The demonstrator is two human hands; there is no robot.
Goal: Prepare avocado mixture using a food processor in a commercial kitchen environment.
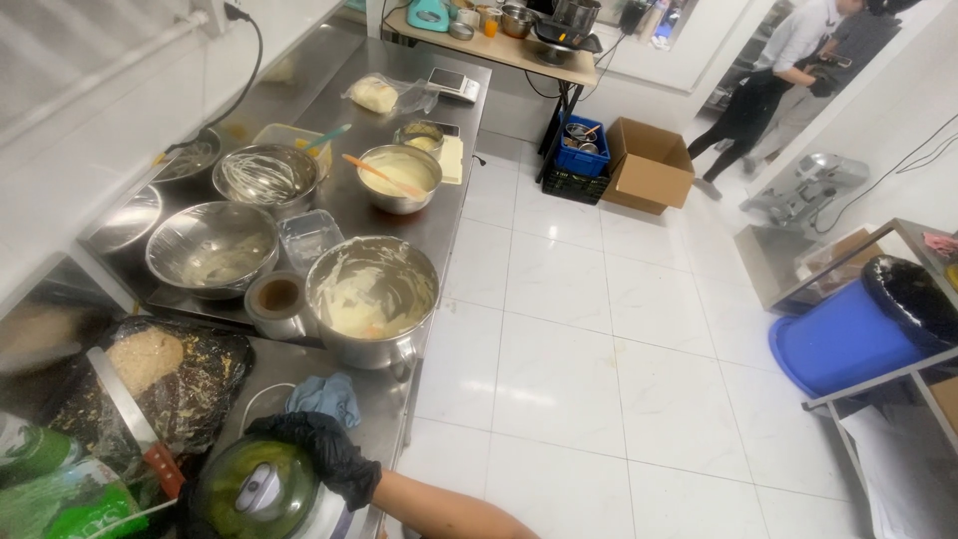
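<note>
Glove [321,451] on my right hand, black, presses flat on the green lid [257,489] of a chopper, fingers curled around its edge, beside a blue cloth [326,396].

Black-gloved right hand [317,451] atop green-lidded chopper [257,489], blue cloth [324,397] just beside.

One hand [317,451] shows, covered in a black, slightly wrinkled glove that ends at the wrist; the forearm behind it is bare, with no sleeve.
</note>
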